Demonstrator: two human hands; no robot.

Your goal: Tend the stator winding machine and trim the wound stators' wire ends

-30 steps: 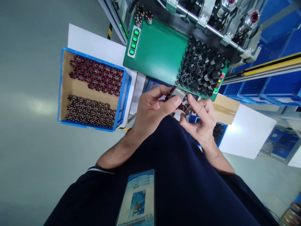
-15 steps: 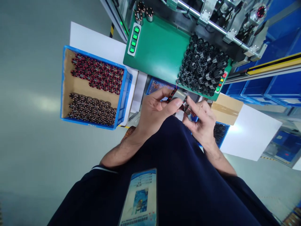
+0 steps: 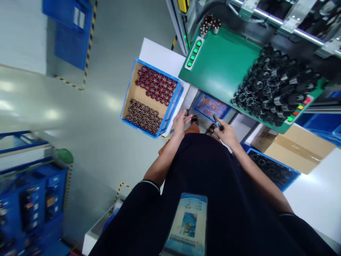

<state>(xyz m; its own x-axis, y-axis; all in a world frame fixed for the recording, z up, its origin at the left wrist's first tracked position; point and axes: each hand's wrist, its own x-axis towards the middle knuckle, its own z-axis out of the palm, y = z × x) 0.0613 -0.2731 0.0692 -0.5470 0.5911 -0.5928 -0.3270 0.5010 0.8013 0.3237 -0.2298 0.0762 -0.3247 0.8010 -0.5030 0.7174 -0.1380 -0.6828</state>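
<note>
My left hand [image 3: 180,123] is closed around a small dark part [image 3: 187,112], mostly hidden by the fingers, beside the right wall of a blue crate. My right hand [image 3: 226,133] grips a dark hand tool [image 3: 217,122] that looks like pliers or cutters, its tip pointing up. The two hands are well apart. Between and above them lies a shallow blue tray [image 3: 210,105] with copper-coloured bits. The blue crate [image 3: 129,93] holds red-wound parts [image 3: 157,85] at its top and copper-brown ones [image 3: 145,116] at its bottom.
A green work surface [image 3: 215,64] bears many black ring-shaped parts [image 3: 271,85] and a few copper-wound ones [image 3: 216,26]. Machine rails run above it. At the right are a cardboard box [image 3: 301,149] and a blue bin of black parts [image 3: 274,169]. Button strips edge the surface.
The view has swung left. My hands have separated, the left now nearer the crate. The tool in my right hand and the copper-bit tray show more fully.
</note>
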